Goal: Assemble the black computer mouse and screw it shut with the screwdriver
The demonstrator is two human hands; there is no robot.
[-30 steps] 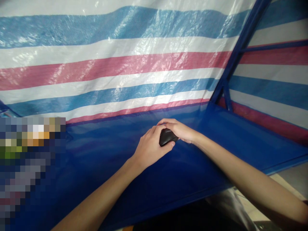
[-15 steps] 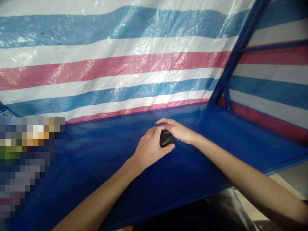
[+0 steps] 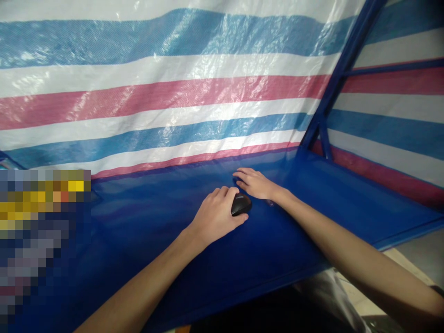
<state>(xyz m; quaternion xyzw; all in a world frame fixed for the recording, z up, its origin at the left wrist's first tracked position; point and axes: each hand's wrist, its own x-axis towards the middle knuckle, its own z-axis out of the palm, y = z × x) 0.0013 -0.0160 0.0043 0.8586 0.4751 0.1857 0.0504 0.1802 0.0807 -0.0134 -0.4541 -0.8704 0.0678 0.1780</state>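
A black computer mouse (image 3: pixel 242 205) is held by my left hand (image 3: pixel 217 210); the thumb is at its near side and the fingers are at its far side. The mouse is over the blue surface (image 3: pixel 194 296), and I cannot tell whether it touches it. My right hand (image 3: pixel 255 183) is just beyond and to the right of the mouse, apart from it. Its fingers point left, loosely stretched over the blue surface, and no held thing shows. By the right wrist is a small shiny spot (image 3: pixel 270 202), too small to make out.
Behind the surface hangs a plastic sheet (image 3: pixel 166 106) with red, white and blue stripes. A blue metal post (image 3: pixel 328 95) with a brace rises at the back right corner. At the left, a blurred-out patch (image 3: pixel 38 240) hides what is there. Pale floor tiles show at lower right.
My right hand has come off the mouse and shifted slightly right. More of the mouse's top shows now. My left hand keeps its hold, almost in the same place.
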